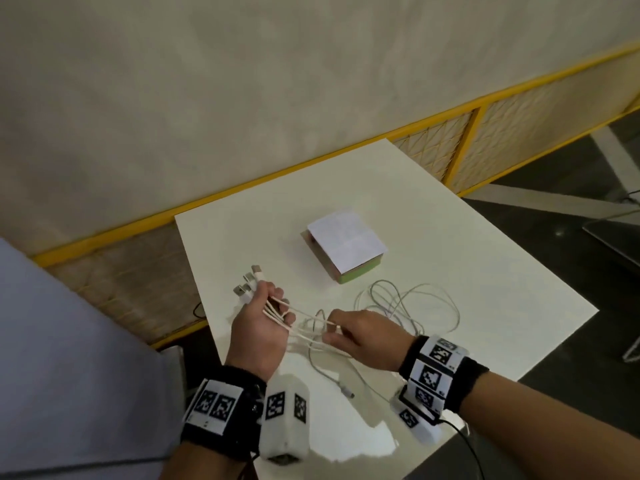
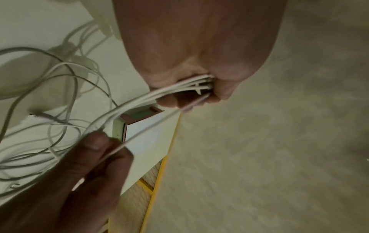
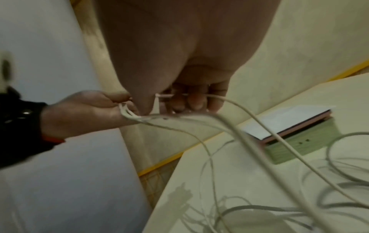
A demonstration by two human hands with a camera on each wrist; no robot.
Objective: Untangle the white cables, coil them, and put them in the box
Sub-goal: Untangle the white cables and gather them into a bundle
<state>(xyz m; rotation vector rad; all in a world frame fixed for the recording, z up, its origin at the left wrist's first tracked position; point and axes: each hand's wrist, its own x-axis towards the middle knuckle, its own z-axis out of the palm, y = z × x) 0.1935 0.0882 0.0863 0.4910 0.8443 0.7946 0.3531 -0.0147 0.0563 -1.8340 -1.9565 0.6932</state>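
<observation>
One white surface (image 1: 433, 216) carries everything, and the box (image 1: 341, 251) near its middle serves as the landmark. That box is green-sided with a pinkish lid edge, and a white sheet of paper (image 1: 346, 239) lies on top of it. On the near side of the box, toward the person, the white cables (image 1: 408, 306) spread in loose overlapping loops on the surface, close to the box but not touching it in the head view. From those loops several strands rise to the near left of the box, where both hands work above the surface.

The left hand (image 1: 261, 327) is curled around a bundle of the cables, palm up, with the plug ends (image 1: 247, 284) sticking out past its fingers on the side away from the right hand. The right hand (image 1: 363, 336), nearer than the box and just right of the left hand, pinches strands of the same cables between thumb and fingers; the strands run taut between the two hands. One loose connector (image 1: 346, 392) lies on the surface nearest the person, well apart from the box.
</observation>
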